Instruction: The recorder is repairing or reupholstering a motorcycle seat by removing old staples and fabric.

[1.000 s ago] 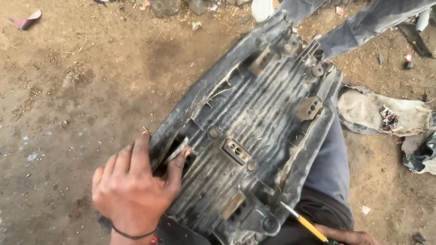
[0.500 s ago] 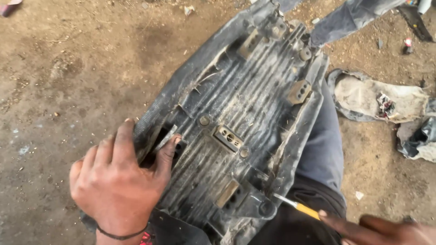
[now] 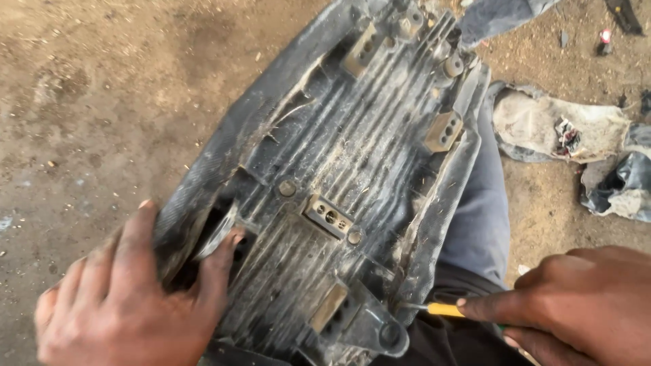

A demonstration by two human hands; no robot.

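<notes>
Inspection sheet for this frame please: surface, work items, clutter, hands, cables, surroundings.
Surface: bare dusty dirt ground.
Work items: upturned black ribbed seat base, dusty, lying across the person's lap; yellow-handled screwdriver, tip at the base's lower right edge.
Clutter: torn dirty cloth scraps on the ground at right; small debris at the top right.
Hands: left hand grips the base's left edge, thumb in an opening; right hand holds the screwdriver.
Cables: nothing seen.
Surroundings: grey trouser leg beneath the base; no other people seen.

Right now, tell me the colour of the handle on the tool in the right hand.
Yellow. The screwdriver handle shows beside the right hand in the head view.
</notes>
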